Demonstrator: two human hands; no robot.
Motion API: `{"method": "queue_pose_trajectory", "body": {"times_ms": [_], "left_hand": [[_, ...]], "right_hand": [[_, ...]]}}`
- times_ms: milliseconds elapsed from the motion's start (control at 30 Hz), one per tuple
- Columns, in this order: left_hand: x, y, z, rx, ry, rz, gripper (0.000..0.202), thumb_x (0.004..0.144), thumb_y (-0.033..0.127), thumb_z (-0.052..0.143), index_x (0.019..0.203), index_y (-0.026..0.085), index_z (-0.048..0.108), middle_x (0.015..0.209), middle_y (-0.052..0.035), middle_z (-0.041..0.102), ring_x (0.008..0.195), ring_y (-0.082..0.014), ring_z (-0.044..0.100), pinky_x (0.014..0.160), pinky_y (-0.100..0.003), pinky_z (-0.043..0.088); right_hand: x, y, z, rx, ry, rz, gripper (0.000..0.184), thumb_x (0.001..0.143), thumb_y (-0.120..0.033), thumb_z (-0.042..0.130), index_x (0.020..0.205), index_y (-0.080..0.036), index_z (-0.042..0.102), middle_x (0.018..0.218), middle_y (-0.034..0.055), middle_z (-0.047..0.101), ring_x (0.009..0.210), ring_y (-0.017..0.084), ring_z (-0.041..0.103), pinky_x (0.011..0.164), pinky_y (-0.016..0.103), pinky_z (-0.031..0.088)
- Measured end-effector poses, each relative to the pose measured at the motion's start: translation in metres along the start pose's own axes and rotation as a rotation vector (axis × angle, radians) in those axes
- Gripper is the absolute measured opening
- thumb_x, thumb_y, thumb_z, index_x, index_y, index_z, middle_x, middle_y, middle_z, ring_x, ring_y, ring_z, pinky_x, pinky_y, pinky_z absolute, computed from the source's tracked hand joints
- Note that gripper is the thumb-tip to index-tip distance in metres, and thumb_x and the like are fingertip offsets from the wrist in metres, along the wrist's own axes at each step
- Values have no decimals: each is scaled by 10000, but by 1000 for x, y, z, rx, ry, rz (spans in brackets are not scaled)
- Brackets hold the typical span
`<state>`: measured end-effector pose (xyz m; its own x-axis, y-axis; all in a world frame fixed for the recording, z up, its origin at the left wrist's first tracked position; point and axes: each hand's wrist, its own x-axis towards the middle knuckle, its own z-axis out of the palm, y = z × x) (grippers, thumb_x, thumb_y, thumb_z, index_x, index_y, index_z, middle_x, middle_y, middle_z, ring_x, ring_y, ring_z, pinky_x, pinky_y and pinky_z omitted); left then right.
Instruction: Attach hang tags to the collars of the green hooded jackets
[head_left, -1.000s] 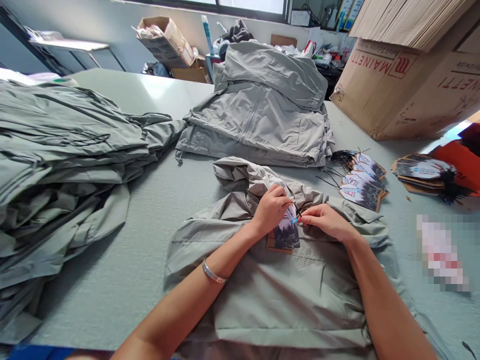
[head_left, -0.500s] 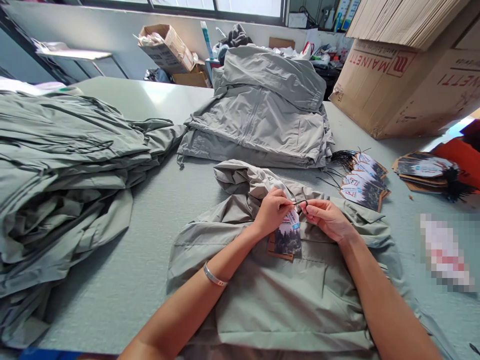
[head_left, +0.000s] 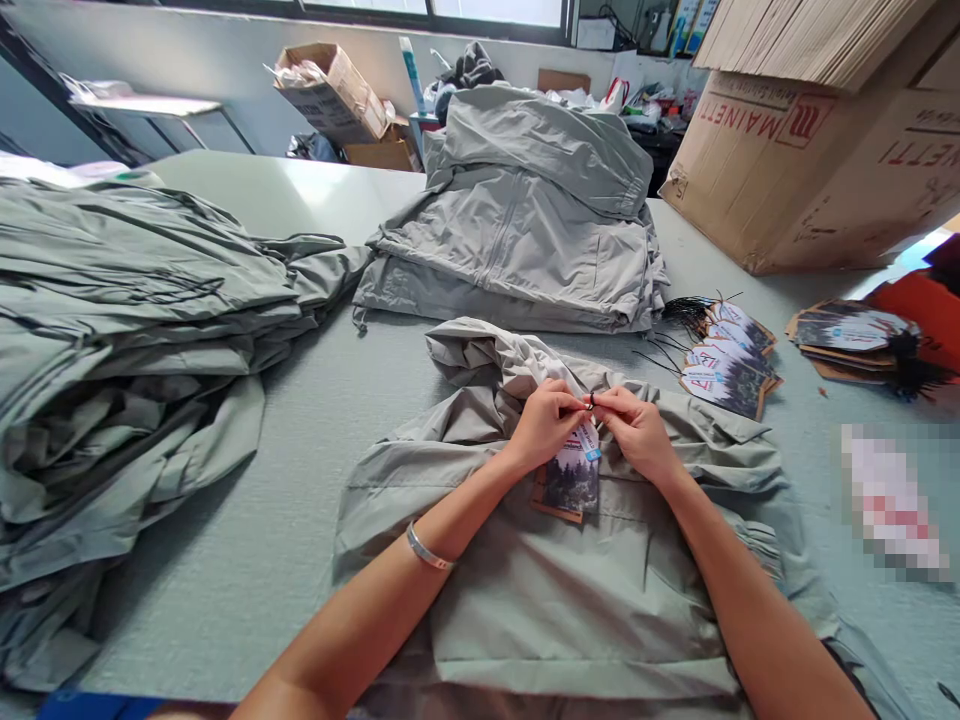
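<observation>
A grey-green jacket [head_left: 570, 590] lies spread before me on the table, its bunched collar at the far side. Over the upper part of it, my left hand [head_left: 551, 425] and my right hand [head_left: 634, 430] meet with fingertips pinched. Between them is a black hang tag string [head_left: 591, 400], which both hands grip. Below the fingers hangs a hang tag [head_left: 571, 480] with a forest picture and a brown card behind it, resting against the jacket front. The fingers partly hide the string and the tag's top.
Folded jackets [head_left: 510, 230] are stacked at the far side of the table [head_left: 300, 480]. Another garment pile [head_left: 135, 330] covers the left. Fanned hang tags [head_left: 727, 360] and a second tag stack [head_left: 855, 340] lie right, near a large cardboard box [head_left: 787, 170].
My right hand has moved left and closed up to my left hand, so the gap with string between them is gone. The tag has shifted slightly left.
</observation>
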<state>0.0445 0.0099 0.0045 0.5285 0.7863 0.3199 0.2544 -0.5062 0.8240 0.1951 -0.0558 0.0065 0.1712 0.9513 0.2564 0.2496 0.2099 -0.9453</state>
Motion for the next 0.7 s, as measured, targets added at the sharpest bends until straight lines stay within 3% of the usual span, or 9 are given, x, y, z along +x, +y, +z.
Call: {"method": "queue_pose_trajectory", "body": {"times_ms": [267, 700], "left_hand": [[2, 0, -2, -110, -13, -106, 68, 761, 162, 707, 719, 145, 757, 697, -16, 560, 705, -135, 524, 645, -245, 407], [2, 6, -4, -122, -31, -167, 142, 788, 193, 659, 707, 133, 759, 697, -10, 549, 677, -122, 518, 655, -244, 416]], "right_hand": [[-3, 3, 1, -287, -35, -205, 264, 905, -233, 493, 986, -193, 740, 851, 80, 596, 777, 195, 566, 721, 336, 489], [-4, 8, 3, -409, -68, -282, 257, 937, -186, 456, 1033, -179, 694, 887, 79, 577, 812, 197, 580, 746, 319, 493]]}}
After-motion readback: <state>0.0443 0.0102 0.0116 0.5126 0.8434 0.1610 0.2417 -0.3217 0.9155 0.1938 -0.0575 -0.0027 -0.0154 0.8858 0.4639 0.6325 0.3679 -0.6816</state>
